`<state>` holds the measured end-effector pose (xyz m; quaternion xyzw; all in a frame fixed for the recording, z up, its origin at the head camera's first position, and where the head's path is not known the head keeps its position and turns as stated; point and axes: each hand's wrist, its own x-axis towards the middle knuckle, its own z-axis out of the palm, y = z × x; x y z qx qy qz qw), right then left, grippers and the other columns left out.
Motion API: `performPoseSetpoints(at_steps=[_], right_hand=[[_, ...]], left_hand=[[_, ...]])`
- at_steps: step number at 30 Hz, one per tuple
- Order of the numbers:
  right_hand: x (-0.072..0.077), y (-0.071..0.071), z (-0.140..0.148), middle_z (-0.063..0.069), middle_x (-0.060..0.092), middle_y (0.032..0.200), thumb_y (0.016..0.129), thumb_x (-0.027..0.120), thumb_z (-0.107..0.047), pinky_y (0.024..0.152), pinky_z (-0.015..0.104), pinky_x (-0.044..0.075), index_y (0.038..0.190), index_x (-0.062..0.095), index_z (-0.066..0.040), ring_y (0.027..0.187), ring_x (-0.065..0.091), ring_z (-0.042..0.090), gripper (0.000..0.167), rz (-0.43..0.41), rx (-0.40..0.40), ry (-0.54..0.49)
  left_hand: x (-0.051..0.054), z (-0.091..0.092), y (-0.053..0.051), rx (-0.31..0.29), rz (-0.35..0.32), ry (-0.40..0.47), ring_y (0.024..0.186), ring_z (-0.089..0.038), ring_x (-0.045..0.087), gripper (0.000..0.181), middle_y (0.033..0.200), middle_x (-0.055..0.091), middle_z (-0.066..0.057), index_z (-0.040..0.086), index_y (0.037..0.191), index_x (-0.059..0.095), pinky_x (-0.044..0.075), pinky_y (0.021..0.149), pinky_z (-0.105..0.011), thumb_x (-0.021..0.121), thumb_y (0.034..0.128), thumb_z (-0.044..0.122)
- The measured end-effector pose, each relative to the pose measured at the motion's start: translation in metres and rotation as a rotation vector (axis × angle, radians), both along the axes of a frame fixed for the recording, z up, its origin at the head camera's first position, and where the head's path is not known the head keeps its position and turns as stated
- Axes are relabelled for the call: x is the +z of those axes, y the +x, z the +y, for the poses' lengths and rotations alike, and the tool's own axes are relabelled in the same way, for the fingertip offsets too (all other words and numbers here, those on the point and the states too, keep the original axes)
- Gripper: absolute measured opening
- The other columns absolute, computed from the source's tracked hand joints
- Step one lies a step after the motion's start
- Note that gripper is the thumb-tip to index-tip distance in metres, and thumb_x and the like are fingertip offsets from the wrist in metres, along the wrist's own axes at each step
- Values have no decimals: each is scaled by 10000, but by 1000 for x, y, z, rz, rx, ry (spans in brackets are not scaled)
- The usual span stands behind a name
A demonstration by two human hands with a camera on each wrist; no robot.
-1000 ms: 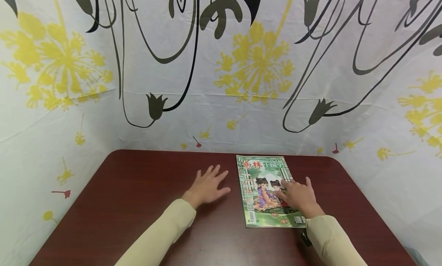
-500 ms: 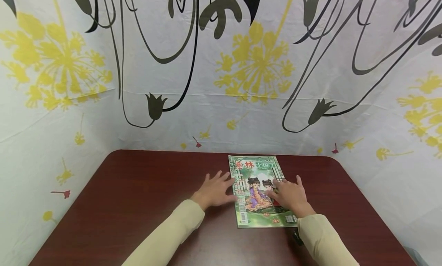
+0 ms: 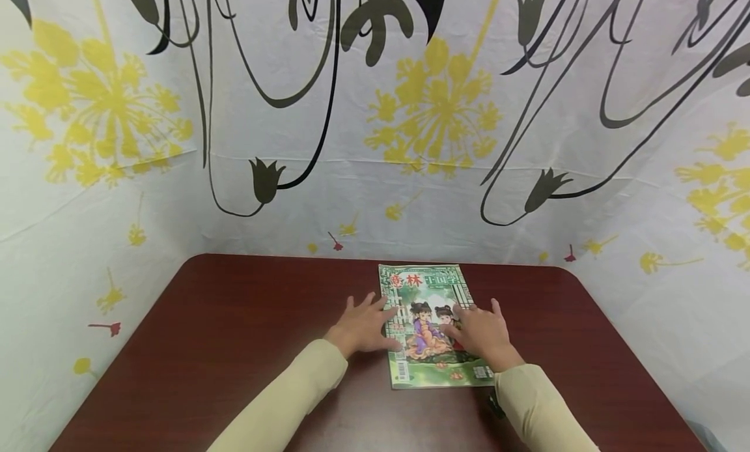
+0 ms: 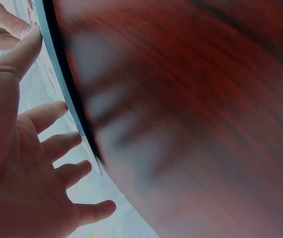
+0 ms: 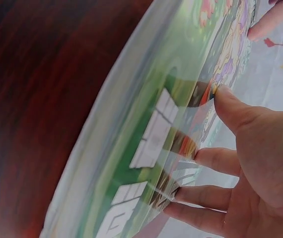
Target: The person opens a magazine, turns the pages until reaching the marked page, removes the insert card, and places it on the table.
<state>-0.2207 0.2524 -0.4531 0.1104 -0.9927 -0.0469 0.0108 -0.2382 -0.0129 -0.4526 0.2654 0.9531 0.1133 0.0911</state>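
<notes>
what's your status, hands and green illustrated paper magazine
Bare left hand at left edge of magazine, right hand on its cover. Magazine flat on shiny dark-red table. Nothing seen blocking it.

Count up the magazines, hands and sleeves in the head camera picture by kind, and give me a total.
Magazine: 1
Hands: 2, left hand and right hand
Sleeves: 2, left sleeve and right sleeve
Total: 5
</notes>
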Motion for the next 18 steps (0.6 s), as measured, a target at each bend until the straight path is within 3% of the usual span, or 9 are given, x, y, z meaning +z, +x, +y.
performPoseSetpoints(at_steps=[13, 18], right_hand=[[-4, -1, -7, 181, 711, 1068, 934, 579, -559, 1083, 649, 277, 1336, 626, -101, 1045, 668, 347, 611, 18, 54, -25], [-2, 1, -8, 198, 698, 1124, 928, 593, -550, 1075, 647, 291, 1365, 611, -98, 1117, 636, 364, 629, -3, 77, -68]], left_hand=[[6, -13, 0, 7, 17, -45, 1485, -364, 230, 817, 1585, 360, -71, 245, 1498, 470, 146, 1120, -690, 665, 822, 659], [9, -19, -1, 29, 0, -26, 1486, -364, 225, 808, 1574, 383, -56, 254, 1478, 499, 133, 1122, -692, 713, 797, 633]])
